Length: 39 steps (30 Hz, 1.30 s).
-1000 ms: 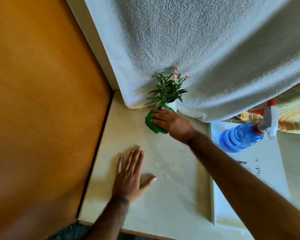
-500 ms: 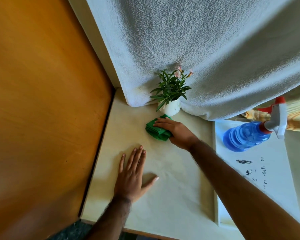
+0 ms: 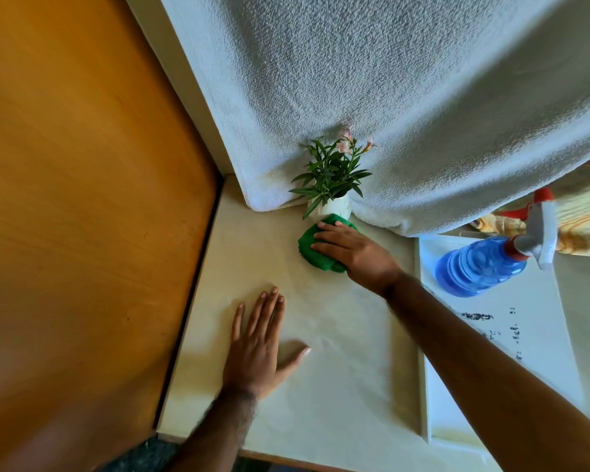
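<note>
A folded green cloth [image 3: 311, 248] lies on the cream counter [image 3: 348, 376], right in front of a small white pot with a green flowering plant [image 3: 332, 172]. My right hand [image 3: 351, 250] presses flat on the cloth, fingers straight and pointing left. My left hand [image 3: 258, 342] rests palm down on the counter nearer to me, fingers spread, holding nothing.
An orange wooden panel [image 3: 82, 216] stands along the counter's left edge. A white towel [image 3: 406, 97] hangs behind the plant. A blue spray bottle [image 3: 484, 264] with a white and red trigger stands on a white board [image 3: 511, 335] at the right.
My right hand slid the green cloth away from the pot and then back up against it. My left hand stayed in place on the counter.
</note>
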Motion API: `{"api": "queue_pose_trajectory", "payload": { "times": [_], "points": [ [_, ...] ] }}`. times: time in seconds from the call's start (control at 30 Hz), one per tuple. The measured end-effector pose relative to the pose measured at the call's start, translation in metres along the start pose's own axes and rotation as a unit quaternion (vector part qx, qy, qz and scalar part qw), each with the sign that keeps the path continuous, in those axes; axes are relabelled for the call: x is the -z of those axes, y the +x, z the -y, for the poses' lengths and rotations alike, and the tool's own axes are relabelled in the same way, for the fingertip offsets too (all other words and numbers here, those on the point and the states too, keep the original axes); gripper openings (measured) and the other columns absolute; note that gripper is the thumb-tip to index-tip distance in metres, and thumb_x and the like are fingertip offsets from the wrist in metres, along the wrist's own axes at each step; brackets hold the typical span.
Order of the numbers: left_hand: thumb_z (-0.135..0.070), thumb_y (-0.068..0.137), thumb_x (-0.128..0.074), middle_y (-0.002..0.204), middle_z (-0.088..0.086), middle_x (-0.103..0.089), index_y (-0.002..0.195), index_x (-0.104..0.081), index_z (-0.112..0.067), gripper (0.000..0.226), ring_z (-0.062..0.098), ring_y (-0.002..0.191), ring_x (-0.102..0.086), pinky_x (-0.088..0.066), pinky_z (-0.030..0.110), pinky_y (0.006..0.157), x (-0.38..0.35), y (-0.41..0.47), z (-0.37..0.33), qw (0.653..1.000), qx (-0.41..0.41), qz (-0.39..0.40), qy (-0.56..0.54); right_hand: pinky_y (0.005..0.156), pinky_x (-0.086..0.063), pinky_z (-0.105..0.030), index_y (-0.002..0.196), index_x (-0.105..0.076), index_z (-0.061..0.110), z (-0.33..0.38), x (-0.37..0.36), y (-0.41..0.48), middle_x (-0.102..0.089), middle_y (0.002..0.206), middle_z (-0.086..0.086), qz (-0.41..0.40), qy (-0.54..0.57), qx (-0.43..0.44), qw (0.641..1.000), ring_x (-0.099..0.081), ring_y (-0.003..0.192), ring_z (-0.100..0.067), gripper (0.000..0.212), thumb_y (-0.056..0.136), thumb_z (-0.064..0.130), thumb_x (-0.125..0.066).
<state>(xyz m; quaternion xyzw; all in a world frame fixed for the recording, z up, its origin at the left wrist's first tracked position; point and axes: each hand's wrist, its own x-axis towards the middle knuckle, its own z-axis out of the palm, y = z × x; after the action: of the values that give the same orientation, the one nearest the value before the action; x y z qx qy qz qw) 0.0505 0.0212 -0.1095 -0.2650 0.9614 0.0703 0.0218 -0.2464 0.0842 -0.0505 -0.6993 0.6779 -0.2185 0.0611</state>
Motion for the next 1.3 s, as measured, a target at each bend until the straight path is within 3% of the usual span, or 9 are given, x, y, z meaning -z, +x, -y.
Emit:
{"api": "queue_pose_trajectory", "payload": {
  "times": [0.1,0.23,0.33,0.43,0.53,0.77,0.97,1.13,1.3],
  "points": [
    [-0.085,0.092,-0.036,0.176,0.008,-0.023,0.166,-0.026,-0.011,0.106,0.028,0.161,-0.027,-0.035,0.065,0.123,0.0,0.0,0.0,1.0,-0.001,-0.002,-0.002,0.118,-0.034,-0.055,0.129,-0.066,-0.003,0.003,-0.006,-0.008,-0.059,0.141,-0.024,0.042,0.063,-0.059,0.995,-0.049,0.138,-0.042,0.056,0.079,-0.016,-0.048],
    [-0.085,0.092,-0.035,0.176,0.008,-0.023,0.166,-0.027,-0.011,0.105,0.028,0.161,-0.028,-0.036,0.065,0.122,0.0,0.0,0.001,1.0,-0.003,-0.006,-0.001,0.119,-0.038,-0.045,0.135,-0.064,0.008,0.008,-0.002,-0.008,-0.058,0.146,-0.012,0.04,0.137,-0.144,0.979,-0.05,0.14,-0.029,0.071,0.073,-0.023,-0.053],
    [-0.087,0.091,-0.034,0.177,0.008,-0.021,0.167,-0.023,-0.012,0.107,0.028,0.162,-0.026,-0.034,0.064,0.124,-0.002,-0.001,0.002,1.0,0.001,0.003,-0.001,0.114,-0.043,-0.038,0.134,-0.066,0.009,0.019,0.008,-0.001,-0.061,0.142,-0.012,0.026,0.126,-0.096,0.987,-0.058,0.133,-0.03,0.068,0.074,-0.02,-0.056],
    [-0.087,0.09,-0.036,0.178,0.008,-0.018,0.168,-0.019,-0.013,0.109,0.027,0.163,-0.022,-0.03,0.063,0.126,-0.004,0.0,0.001,1.0,0.003,0.004,0.001,0.117,-0.039,-0.047,0.129,-0.068,0.003,0.027,0.016,0.013,-0.064,0.138,-0.017,-0.024,0.039,0.015,0.999,-0.056,0.134,-0.035,0.052,0.083,-0.018,-0.058],
    [-0.087,0.09,-0.038,0.178,0.006,-0.018,0.168,-0.02,-0.014,0.109,0.026,0.163,-0.021,-0.026,0.061,0.127,-0.005,-0.001,0.001,1.0,0.003,-0.007,0.002,0.112,-0.042,-0.057,0.121,-0.073,0.001,0.021,0.018,0.025,-0.069,0.13,-0.019,-0.062,-0.011,0.037,0.997,-0.059,0.129,-0.041,0.047,0.082,-0.022,-0.06],
    [-0.087,0.091,-0.039,0.178,0.004,-0.015,0.168,-0.019,-0.015,0.108,0.023,0.164,-0.017,-0.024,0.061,0.128,-0.01,0.0,0.003,1.0,-0.005,-0.029,0.001,0.112,-0.043,-0.059,0.123,-0.07,-0.002,0.004,-0.003,0.001,-0.065,0.134,-0.021,0.022,0.047,-0.026,0.998,-0.054,0.134,-0.043,0.056,0.074,-0.026,-0.063],
    [-0.088,0.09,-0.04,0.179,0.003,-0.014,0.169,-0.016,-0.016,0.109,0.022,0.164,-0.016,-0.024,0.061,0.128,-0.014,-0.001,0.005,0.999,-0.006,-0.033,-0.003,0.116,-0.041,-0.041,0.132,-0.067,0.011,0.009,-0.007,-0.005,-0.06,0.143,-0.011,0.028,0.175,-0.165,0.97,-0.052,0.138,-0.027,0.078,0.064,-0.024,-0.054],
    [-0.089,0.089,-0.035,0.179,0.004,-0.013,0.169,-0.015,-0.017,0.109,0.024,0.164,-0.016,-0.025,0.061,0.128,-0.015,0.0,0.006,1.0,0.0,-0.013,0.002,0.106,-0.05,-0.035,0.132,-0.068,0.012,0.029,0.016,-0.02,-0.065,0.139,-0.007,0.018,0.138,-0.143,0.98,-0.061,0.128,-0.025,0.066,0.073,-0.018,-0.06],
    [-0.089,0.09,-0.032,0.178,0.005,-0.017,0.168,-0.02,-0.015,0.108,0.023,0.163,-0.018,-0.024,0.061,0.128,-0.011,0.0,0.006,1.0,0.003,-0.011,-0.004,0.115,-0.042,-0.045,0.133,-0.065,0.003,0.047,0.039,-0.083,-0.062,0.141,-0.015,-0.036,0.046,-0.152,0.987,-0.052,0.138,-0.033,0.062,0.076,-0.021,-0.062]
  ]
}}
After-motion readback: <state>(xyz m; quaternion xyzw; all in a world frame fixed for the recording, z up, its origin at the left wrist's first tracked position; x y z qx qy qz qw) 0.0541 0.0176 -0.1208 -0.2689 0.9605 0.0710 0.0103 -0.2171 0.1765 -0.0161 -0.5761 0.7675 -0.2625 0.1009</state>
